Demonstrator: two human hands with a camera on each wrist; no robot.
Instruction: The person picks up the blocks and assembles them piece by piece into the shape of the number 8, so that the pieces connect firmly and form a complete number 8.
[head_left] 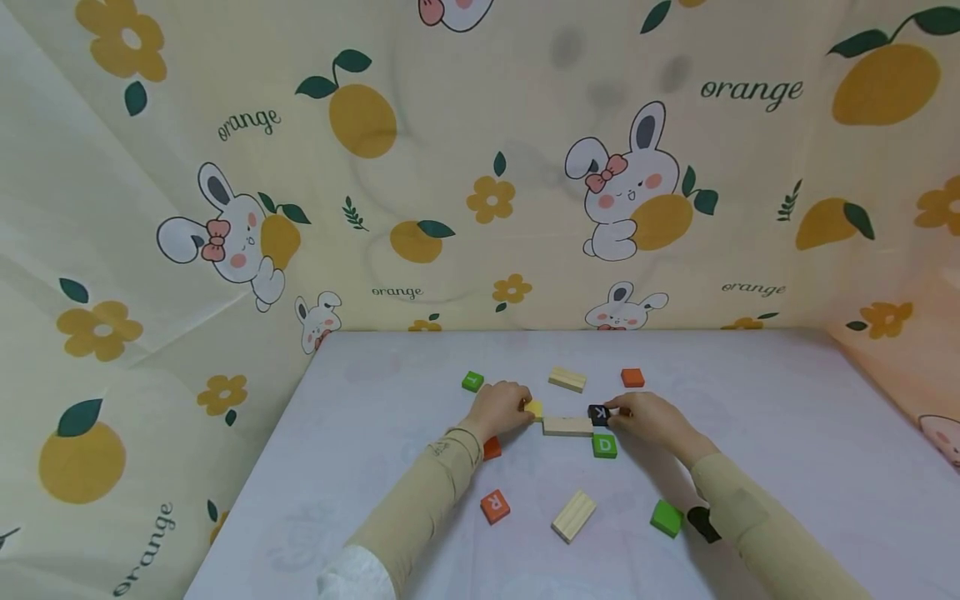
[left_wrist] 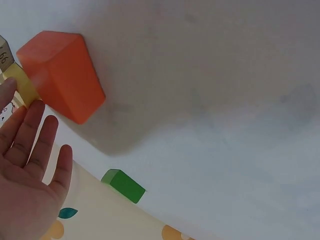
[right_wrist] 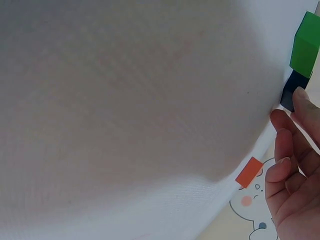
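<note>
My left hand (head_left: 501,408) pinches a small yellow block (head_left: 535,409) at the left end of a plain wooden block (head_left: 567,427). In the left wrist view, thumb and fingertips are at the yellow block (left_wrist: 24,86), and an orange block (left_wrist: 62,75) stands close by. At the wooden block's right end, my right hand (head_left: 652,423) pinches a black block marked K (head_left: 598,415). A green block marked D (head_left: 604,447) lies just in front of the black one. The right wrist view shows thumb and index finger at the black block (right_wrist: 294,91), beside the green block (right_wrist: 305,46).
At the back lie a green block (head_left: 472,382), a wooden block (head_left: 567,380) and a red-orange block (head_left: 633,378). Nearer are a red-orange R block (head_left: 495,507), a wooden block (head_left: 573,517), a green block (head_left: 667,518) and a black piece (head_left: 702,525) beside my right sleeve.
</note>
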